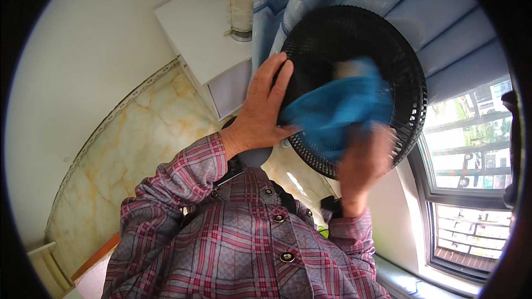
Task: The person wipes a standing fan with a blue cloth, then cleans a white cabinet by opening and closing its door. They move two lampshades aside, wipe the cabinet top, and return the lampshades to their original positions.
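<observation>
A round black electric fan (354, 30) faces me with its slatted grille. My left hand (256, 113) steadies its left rim, two fingers along the edge and the thumb lower down; it grips the fan there. In front of the grille is a blue cloth (338, 105), smeared by motion. My right hand (364, 160), also blurred, holds the cloth against the fan's face from the lower right. The cloth covers the middle of the grille and hides some of the right fingers.
Behind the fan hang blue curtains (443, 16). A white cabinet (194, 39) with a lamp (241, 8) on it stands at the back left. To the right is a barred window (468, 160). The floor (122, 155) has marbled yellow tiles.
</observation>
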